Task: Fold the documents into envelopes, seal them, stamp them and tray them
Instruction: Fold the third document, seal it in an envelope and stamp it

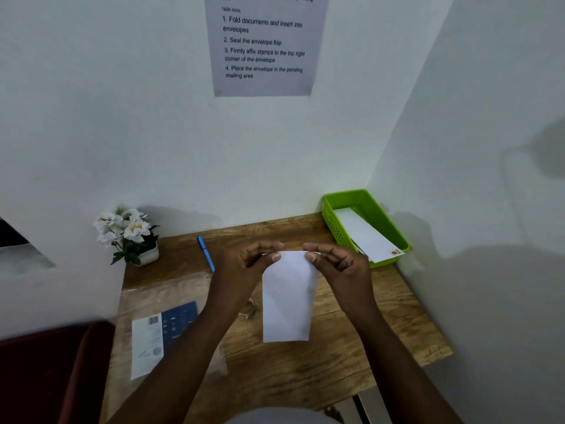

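A white envelope [287, 298] hangs upright above the middle of the wooden desk [382, 332]. My left hand [244, 264] pinches its top left corner and my right hand [336, 264] pinches its top right corner, thumbs toward me. A green tray [333, 221] stands at the back right corner of the desk. Inside it lies a white envelope [363, 234] with a stamp [395, 252] at its near end, which sticks out over the tray's front rim. Under it another envelope edge shows.
A blue pen [205, 252] lies at the back of the desk, left of my hands. A printed document [153, 341] rests on a brown packet [171, 292] at the left. White flowers in a pot [128, 234] stand at the back left. Walls close the back and right.
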